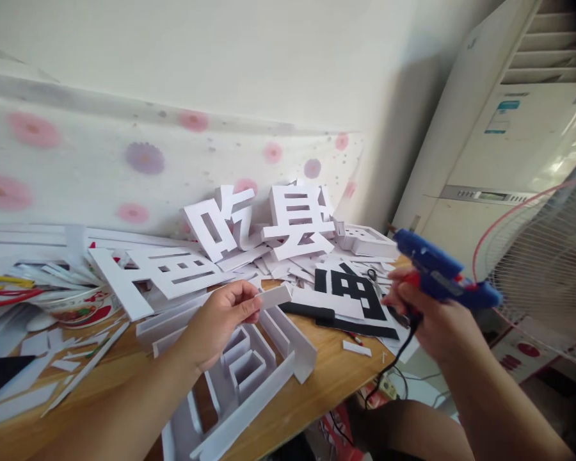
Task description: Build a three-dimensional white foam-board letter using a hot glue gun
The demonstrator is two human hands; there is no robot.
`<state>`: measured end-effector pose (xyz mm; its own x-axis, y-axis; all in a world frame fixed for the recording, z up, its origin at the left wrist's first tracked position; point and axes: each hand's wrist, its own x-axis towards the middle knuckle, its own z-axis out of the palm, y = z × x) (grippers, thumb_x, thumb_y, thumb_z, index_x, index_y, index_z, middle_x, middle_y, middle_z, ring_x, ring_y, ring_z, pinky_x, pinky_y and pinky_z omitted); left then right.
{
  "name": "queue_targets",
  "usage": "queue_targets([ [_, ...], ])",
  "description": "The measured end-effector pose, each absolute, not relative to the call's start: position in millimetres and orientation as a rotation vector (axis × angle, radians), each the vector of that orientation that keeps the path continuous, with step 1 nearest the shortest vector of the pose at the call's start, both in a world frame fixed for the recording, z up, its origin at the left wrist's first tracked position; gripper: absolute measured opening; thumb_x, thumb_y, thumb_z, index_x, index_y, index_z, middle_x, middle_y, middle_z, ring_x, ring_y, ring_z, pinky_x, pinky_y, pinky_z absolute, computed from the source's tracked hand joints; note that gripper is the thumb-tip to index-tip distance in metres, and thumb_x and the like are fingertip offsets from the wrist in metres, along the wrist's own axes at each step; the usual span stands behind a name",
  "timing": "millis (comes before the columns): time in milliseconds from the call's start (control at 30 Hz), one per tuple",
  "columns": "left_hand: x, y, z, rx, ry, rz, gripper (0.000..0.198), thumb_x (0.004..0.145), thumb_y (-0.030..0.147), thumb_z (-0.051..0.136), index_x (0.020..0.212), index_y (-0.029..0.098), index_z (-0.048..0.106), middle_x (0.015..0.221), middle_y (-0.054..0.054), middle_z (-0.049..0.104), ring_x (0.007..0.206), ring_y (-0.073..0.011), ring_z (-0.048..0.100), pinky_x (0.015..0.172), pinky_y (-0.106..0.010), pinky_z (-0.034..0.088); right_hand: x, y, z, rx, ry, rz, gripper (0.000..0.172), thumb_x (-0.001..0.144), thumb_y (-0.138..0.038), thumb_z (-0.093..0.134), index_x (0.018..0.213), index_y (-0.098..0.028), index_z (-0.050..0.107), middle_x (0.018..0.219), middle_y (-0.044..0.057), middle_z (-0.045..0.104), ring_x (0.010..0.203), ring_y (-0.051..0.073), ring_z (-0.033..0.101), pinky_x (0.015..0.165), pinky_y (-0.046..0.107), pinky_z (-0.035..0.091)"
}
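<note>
Between the thumb and fingers of my left hand [230,320] is a small white foam board strip [275,296]. Below it on the wooden table lies a white foam board character [269,397] with raised walls and hollow channels, partly hidden by my left forearm. My right hand [425,307] grips a blue glue gun [436,266] by its handle, its nozzle pointing up and to the left. A black cord hangs down from the gun. Apart from both hands, a black character cut-out [350,291] lies near the table's right side.
Finished-looking white characters [300,218] lean at the back by the flowered wall sheet [144,157]. Foam scraps, scissors [372,275] and a patterned bowl [84,307] lie around. A fan [547,269] stands close by my right hand, before a white air conditioner [470,141].
</note>
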<state>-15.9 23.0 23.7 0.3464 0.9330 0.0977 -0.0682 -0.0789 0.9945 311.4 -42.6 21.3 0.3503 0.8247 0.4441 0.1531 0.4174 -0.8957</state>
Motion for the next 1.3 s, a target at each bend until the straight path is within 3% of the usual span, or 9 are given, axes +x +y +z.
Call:
queue_targets([
  [133, -17.7, 19.9, 28.0, 1.348, 0.813, 1.021, 0.024, 0.075, 0.037, 0.074, 0.077, 0.017, 0.061, 0.068, 0.003, 0.056, 0.065, -0.0102, 0.053, 0.068, -0.025, 0.043, 244.9, -66.2, 18.1, -0.924, -1.267, 0.97, 0.024, 0.075, -0.04, 0.075, 0.094, -0.027, 0.069, 0.066, 0.0, 0.061, 0.053, 0.016, 0.058, 0.063, 0.039, 0.056],
  [300, -19.9, 19.1, 32.9, 1.308, 0.779, 1.051, 0.026, 0.073, 0.038, 0.076, 0.076, 0.017, 0.061, 0.069, 0.003, 0.056, 0.066, -0.0103, 0.054, 0.066, -0.025, 0.042, 224.4, -64.3, 2.4, -0.906, -1.321, 1.161, 0.023, 0.077, -0.043, 0.074, 0.09, -0.024, 0.069, 0.061, 0.0, 0.063, 0.051, 0.015, 0.06, 0.055, 0.031, 0.052],
  [467, -20.3, 20.2, 33.5, 1.301, 0.77, 1.063, 0.025, 0.072, 0.036, 0.077, 0.077, 0.017, 0.062, 0.069, 0.003, 0.056, 0.065, -0.0096, 0.054, 0.066, -0.024, 0.043, 224.9, -60.6, -2.0, -0.946, -1.319, 1.189, 0.029, 0.074, -0.049, 0.075, 0.083, -0.021, 0.07, 0.06, 0.001, 0.064, 0.048, 0.014, 0.06, 0.053, 0.03, 0.051],
  [700, -20.0, 21.2, 32.9, 1.319, 0.77, 1.038, 0.024, 0.072, 0.035, 0.077, 0.075, 0.017, 0.062, 0.068, 0.003, 0.057, 0.065, -0.0098, 0.054, 0.066, -0.025, 0.043, 228.7, -59.7, -9.3, -1.042, -1.457, 1.111, 0.031, 0.078, -0.052, 0.07, 0.078, -0.021, 0.072, 0.067, 0.005, 0.069, 0.06, 0.017, 0.06, 0.057, 0.031, 0.048],
  [1300, -19.5, 21.1, 32.6, 1.307, 0.763, 1.024, 0.028, 0.07, 0.039, 0.079, 0.076, 0.017, 0.062, 0.069, 0.003, 0.058, 0.065, -0.0102, 0.056, 0.066, -0.025, 0.044, 224.0, -61.7, -3.5, -1.083, -1.356, 1.138, 0.033, 0.067, -0.053, 0.078, 0.073, -0.021, 0.071, 0.06, 0.004, 0.067, 0.056, 0.018, 0.061, 0.055, 0.032, 0.049],
])
